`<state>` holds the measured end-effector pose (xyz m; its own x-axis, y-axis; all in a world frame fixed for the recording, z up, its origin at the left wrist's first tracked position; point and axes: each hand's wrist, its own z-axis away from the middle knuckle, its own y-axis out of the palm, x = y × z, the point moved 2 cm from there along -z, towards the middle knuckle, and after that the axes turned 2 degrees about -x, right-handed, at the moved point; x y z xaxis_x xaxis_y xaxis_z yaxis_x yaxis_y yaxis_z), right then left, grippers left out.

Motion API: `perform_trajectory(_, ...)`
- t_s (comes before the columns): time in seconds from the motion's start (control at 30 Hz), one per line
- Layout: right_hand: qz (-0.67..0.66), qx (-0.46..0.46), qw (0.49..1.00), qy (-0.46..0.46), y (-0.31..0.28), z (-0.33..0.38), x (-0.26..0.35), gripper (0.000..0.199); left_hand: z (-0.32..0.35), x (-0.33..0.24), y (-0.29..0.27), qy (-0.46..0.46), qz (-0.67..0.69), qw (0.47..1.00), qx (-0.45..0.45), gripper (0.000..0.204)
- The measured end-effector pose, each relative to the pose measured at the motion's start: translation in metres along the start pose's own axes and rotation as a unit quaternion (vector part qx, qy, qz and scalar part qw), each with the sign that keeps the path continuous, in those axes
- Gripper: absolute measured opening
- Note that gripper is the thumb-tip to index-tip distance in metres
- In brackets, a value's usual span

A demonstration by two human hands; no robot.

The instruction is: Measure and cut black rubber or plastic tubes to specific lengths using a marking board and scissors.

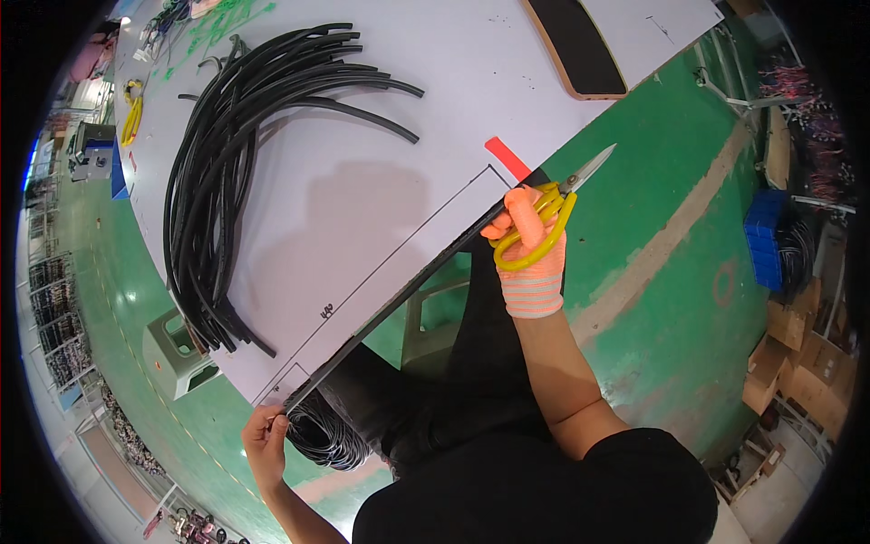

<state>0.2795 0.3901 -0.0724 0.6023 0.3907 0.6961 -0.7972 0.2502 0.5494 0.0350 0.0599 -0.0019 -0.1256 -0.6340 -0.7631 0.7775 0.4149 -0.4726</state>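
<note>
My right hand (pixel 530 240), in an orange glove with a striped cuff, is closed around yellow-handled scissors (pixel 555 238). Their blades point up and right, past the table edge. A length of black tubing (pixel 399 306) runs along the near edge of the white table (pixel 281 213), from my right hand down to my left. Bare and pinched, my left hand (pixel 265 442) grips the tubing at the near left corner. Beside the tubing, a drawn black line with end marks crosses the tabletop. An orange-red strip (pixel 507 160) lies just beyond my right hand.
A bundle of cut black tubes (pixel 213 172) curves across the table's left side. A phone (pixel 577 47) lies at the far right edge. Another pair of yellow-handled scissors (pixel 132 113) is at the far left. Below the table are a coil of black tubing (pixel 331 440) and a stool (pixel 174 352).
</note>
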Motion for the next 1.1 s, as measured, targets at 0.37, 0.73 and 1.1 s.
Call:
perform_trajectory(0.37, 0.006, 0.002, 1.000, -0.004, 0.000, -0.001, -0.001, 0.006, 0.000, -0.002, 0.001, 0.004, -0.005, 1.000, -0.002, 0.014)
perform_trajectory(0.73, 0.044, 0.020, 0.999, -0.014, -0.011, -0.008, -0.015, 0.015, 0.014, -0.004, -0.007, 0.023, -0.115, 0.992, -0.051, 0.009)
perform_trajectory(1.1, 0.116, 0.115, 0.986, -0.034, -0.026, -0.034, -0.001, 0.022, 0.015, 0.022, -0.021, 0.082, -0.043, 0.994, -0.063, 0.012)
